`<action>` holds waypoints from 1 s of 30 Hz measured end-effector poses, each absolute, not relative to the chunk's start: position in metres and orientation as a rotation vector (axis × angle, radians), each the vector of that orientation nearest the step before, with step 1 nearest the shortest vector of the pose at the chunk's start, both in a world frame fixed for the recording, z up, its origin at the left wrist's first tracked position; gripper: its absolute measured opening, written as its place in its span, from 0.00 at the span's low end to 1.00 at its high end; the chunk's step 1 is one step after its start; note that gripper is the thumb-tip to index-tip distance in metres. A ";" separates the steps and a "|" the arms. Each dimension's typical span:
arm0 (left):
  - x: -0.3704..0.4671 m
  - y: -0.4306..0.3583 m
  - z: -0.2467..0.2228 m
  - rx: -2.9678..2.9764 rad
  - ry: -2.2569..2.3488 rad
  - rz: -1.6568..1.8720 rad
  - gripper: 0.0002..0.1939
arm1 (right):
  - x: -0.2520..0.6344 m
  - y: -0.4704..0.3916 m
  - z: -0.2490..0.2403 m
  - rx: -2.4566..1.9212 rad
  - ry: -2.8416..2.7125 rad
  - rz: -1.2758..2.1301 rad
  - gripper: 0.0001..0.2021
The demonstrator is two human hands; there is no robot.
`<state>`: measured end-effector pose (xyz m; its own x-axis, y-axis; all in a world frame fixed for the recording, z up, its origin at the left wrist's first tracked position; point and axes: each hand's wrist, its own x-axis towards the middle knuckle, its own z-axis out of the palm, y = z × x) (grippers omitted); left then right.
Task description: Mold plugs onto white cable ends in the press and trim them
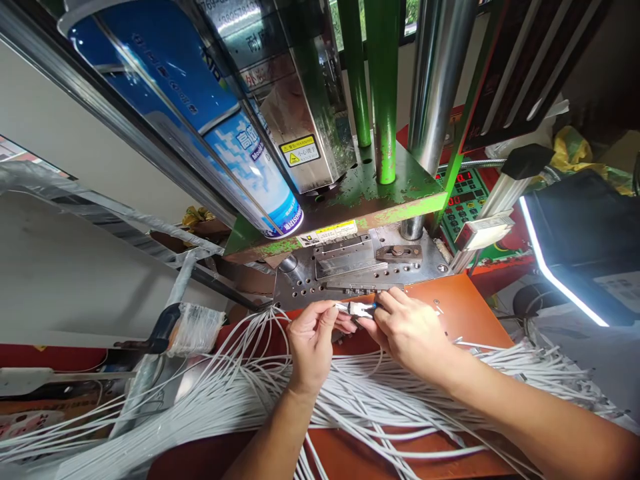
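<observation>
My left hand (pixel 311 343) pinches a thin white cable (pixel 336 307) near its end, in front of a grey metal mould plate (pixel 350 267). My right hand (pixel 410 330) holds the small metal connector (pixel 361 309) at that cable's tip, fingertips close to the mould's front edge. Both hands hover over a big pile of white cables (pixel 280 393) spread across the orange-brown bench (pixel 465 313).
A green press frame (pixel 380 87) with a chrome column (pixel 437 80) rises above the mould. A blue spray can (pixel 210 127) stands at the left. A red and green control panel (pixel 465 200) and a lit lamp (pixel 560 267) sit at the right.
</observation>
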<state>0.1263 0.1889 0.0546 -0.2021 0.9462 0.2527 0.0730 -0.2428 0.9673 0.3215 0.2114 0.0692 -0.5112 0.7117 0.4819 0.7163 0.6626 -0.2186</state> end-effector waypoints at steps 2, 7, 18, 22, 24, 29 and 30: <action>0.127 0.189 0.053 1.303 1.264 1.537 0.08 | 0.322 0.211 0.069 -1.103 -2.354 0.002 0.23; 0.127 0.190 0.051 1.299 1.265 1.540 0.09 | 0.323 0.214 0.069 -1.110 -2.357 0.003 0.22; 0.124 0.192 0.055 1.348 1.251 1.530 0.08 | 0.326 0.214 0.069 -1.110 -2.374 0.056 0.24; 0.123 0.193 0.053 1.333 1.214 1.532 0.08 | 0.327 0.213 0.071 -1.096 -2.396 0.230 0.26; 0.122 0.194 0.054 1.330 1.183 1.537 0.07 | 0.327 0.212 0.072 -1.070 -2.396 0.316 0.27; 0.123 0.192 0.057 1.300 1.125 1.507 0.10 | 0.326 0.211 0.070 -1.071 -2.366 0.259 0.29; 0.123 0.191 0.058 1.287 1.142 1.496 0.11 | 0.325 0.211 0.069 -1.087 -2.354 0.210 0.29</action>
<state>0.1232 0.1912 0.0581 -0.1254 0.9647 0.2316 -0.0311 -0.2372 0.9710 0.3249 0.2109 0.0694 -0.5336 0.7436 0.4028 0.6608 0.6639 -0.3503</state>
